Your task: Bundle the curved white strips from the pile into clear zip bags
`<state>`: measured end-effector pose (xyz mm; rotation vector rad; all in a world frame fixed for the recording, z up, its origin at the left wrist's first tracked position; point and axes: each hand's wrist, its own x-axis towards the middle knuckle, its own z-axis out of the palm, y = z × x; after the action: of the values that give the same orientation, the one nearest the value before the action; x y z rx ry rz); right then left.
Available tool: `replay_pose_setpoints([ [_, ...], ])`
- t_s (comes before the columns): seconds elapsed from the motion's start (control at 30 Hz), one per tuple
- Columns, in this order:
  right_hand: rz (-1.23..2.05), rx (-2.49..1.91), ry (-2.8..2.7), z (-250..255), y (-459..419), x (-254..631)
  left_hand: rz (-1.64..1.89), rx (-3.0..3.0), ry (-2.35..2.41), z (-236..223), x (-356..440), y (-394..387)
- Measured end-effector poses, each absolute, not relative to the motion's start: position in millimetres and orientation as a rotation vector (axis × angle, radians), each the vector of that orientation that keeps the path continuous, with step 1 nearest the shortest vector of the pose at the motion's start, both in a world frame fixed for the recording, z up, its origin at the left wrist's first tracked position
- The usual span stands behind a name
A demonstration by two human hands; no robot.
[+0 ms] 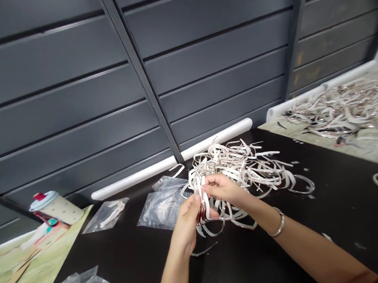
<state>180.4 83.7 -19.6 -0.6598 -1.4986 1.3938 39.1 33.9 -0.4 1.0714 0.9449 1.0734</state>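
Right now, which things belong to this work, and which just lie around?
Work in hand:
strip bundle, in left hand and right hand
tangled strip pile
clear plastic bags, probably

Probably lying around:
dotted lidded cup
white rolls

Tilted head view, forward and down.

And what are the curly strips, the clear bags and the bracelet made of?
Curly strips: maybe thin plastic, with smooth white faces and others shiny like foil. Clear bags: probably thin plastic; see-through, crinkled and glossy. Bracelet: likely polished metal, going by its silvery gleam.
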Motion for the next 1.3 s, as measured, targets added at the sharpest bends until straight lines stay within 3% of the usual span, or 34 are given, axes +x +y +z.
replay_pose_setpoints([
  [0.2,1.039,-0.803,-1.652,-29,96,186,1.094,1.107,0.904,-1,37,37],
  [0.37,0.560,-1.281,-2.136,-39,110,194,1.347,1.018,0.930,4,24,43],
  [0.7,0.336,-1.651,-2.411,-82,115,167,1.389,0.993,0.910,10,22,42],
  [1.0,0.604,-1.298,-2.227,-61,115,185,1.442,0.921,0.948,2,23,49],
  [1.17,1.319,-0.604,-1.957,-73,94,158,1.542,0.890,1.002,-19,52,44],
  [1.3,1.460,-0.852,-1.582,-91,82,139,1.549,1.088,1.120,-10,7,3],
])
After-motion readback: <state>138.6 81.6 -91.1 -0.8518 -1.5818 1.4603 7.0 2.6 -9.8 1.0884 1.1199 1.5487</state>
